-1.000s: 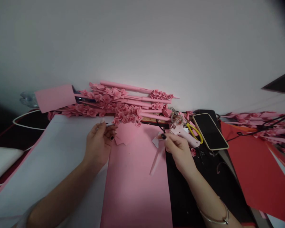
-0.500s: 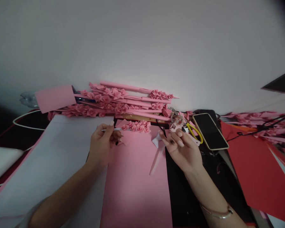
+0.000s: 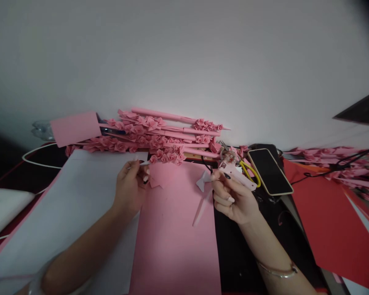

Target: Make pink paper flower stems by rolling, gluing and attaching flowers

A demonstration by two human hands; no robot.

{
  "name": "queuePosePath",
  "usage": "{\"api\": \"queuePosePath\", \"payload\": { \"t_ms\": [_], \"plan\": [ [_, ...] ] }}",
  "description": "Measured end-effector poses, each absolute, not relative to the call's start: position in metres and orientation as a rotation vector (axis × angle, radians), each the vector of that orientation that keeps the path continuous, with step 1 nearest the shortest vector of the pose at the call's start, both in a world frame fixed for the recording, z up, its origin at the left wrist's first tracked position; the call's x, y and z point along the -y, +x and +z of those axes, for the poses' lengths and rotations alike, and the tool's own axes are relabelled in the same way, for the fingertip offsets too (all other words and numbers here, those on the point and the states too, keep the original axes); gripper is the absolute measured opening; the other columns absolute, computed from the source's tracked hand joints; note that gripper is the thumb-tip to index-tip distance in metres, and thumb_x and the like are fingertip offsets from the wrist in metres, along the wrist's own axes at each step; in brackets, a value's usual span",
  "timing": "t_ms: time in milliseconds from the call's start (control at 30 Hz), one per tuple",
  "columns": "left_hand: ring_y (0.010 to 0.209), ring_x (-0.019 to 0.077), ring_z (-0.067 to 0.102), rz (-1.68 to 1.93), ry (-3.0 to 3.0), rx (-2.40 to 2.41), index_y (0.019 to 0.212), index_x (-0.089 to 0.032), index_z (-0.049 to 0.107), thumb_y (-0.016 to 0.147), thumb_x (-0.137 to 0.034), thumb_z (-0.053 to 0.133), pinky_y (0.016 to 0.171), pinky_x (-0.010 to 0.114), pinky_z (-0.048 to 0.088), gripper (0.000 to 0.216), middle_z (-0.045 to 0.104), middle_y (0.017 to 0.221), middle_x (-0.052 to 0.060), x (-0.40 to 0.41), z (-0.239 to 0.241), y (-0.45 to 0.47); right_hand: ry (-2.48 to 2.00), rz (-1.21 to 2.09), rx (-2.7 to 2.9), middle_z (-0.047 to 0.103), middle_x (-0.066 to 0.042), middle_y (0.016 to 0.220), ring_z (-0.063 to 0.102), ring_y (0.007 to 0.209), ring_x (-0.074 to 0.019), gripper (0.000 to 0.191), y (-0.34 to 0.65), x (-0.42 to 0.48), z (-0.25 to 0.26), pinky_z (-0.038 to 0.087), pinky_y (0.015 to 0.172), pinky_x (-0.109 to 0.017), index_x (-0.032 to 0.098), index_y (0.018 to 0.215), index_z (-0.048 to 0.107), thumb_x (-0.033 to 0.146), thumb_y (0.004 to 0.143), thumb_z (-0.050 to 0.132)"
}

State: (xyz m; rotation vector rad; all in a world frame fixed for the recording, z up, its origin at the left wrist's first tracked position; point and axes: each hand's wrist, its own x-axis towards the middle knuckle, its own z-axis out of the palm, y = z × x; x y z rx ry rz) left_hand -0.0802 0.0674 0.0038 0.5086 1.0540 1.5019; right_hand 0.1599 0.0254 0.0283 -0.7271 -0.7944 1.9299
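My left hand (image 3: 130,180) is closed, with thumb and fingertips pinching the thin stem of a pink paper flower spray (image 3: 167,155). The flowers point to the right, above the pink paper sheet (image 3: 175,241). My right hand (image 3: 235,196) has curled fingers, thumb and forefinger pressed together; anything between them is too small to make out. Close to those fingertips is a white folded paper piece (image 3: 201,182); whether they touch cannot be told. Below it lies a pale pink paper stick (image 3: 199,213).
Several pink paper flower stems (image 3: 150,131) lie along the wall. Yellow-handled scissors (image 3: 252,172) and a phone (image 3: 270,172) sit on the right, beside red paper (image 3: 332,229). White paper (image 3: 76,196) covers the left. A pink card (image 3: 76,129) stands at the back left.
The flower spray in my left hand has lifted and shifted left, its stem now tilted. My right hand's fingers have curled in and its thumb and forefinger have come together.
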Motion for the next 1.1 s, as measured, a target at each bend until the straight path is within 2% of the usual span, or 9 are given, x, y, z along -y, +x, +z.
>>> {"api": "queuePosePath", "payload": {
  "t_ms": [233,400,600,800,933,1100],
  "plan": [
    [0.048,0.0103,0.043,1.43,0.834,-1.066,0.082,-0.023,0.047,0.082,-0.03,0.058,0.045,0.021,0.031,0.013,0.051,0.053,-0.006,-0.061,0.003,-0.074,-0.815,1.695,0.794,0.035,0.008,0.05,0.01,0.041,-0.0058,0.024,0.166,-0.029,0.044,0.012,0.036,-0.018,0.021,0.096,0.064,0.038,0.079,0.06],
    [0.041,0.0089,0.039,1.369,1.05,-1.098,0.099,-0.026,0.043,0.083,-0.035,0.056,0.044,0.017,0.028,0.023,0.046,0.047,-0.011,-0.058,0.006,-0.073,-0.844,1.574,0.813,0.033,0.008,0.05,0.012,0.041,-0.0065,0.022,0.17,-0.03,0.043,0.014,0.035,-0.017,0.02,0.093,0.064,0.037,0.08,0.06],
    [0.038,0.0082,0.035,1.306,1.152,-1.119,0.095,-0.025,0.037,0.082,-0.032,0.058,0.042,0.017,0.024,0.025,0.044,0.044,-0.012,-0.053,0.032,-0.077,-0.838,1.555,0.777,0.034,0.008,0.051,0.015,0.041,-0.0062,0.019,0.178,-0.025,0.035,0.019,0.034,-0.015,0.019,0.092,0.064,0.033,0.082,0.058],
    [0.035,0.0068,0.031,1.264,1.175,-1.133,0.092,-0.024,0.044,0.08,-0.026,0.062,0.04,0.017,0.021,0.022,0.04,0.042,-0.011,-0.049,0.049,-0.095,-0.839,1.547,0.733,0.035,0.008,0.05,0.015,0.041,-0.0057,0.016,0.182,-0.017,0.028,0.019,0.034,-0.014,0.018,0.088,0.065,0.031,0.082,0.059],
    [0.039,0.0073,0.034,1.307,1.214,-1.125,0.09,-0.025,0.043,0.077,-0.029,0.067,0.041,0.016,0.025,0.027,0.036,0.044,-0.011,-0.06,0.05,-0.12,-0.821,1.537,0.699,0.035,0.008,0.049,0.015,0.042,-0.0052,0.015,0.18,-0.014,0.026,0.018,0.035,-0.014,0.017,0.087,0.065,0.03,0.083,0.059],
    [0.039,0.0056,0.031,1.198,1.276,-1.13,0.088,-0.022,0.05,0.077,-0.033,0.067,0.041,0.016,0.022,0.023,0.037,0.046,-0.01,-0.074,0.052,-0.151,-0.822,1.537,0.698,0.034,0.007,0.05,0.014,0.043,-0.0053,0.018,0.175,-0.011,0.024,0.016,0.036,-0.015,0.016,0.085,0.065,0.032,0.084,0.058]
  ]
}}
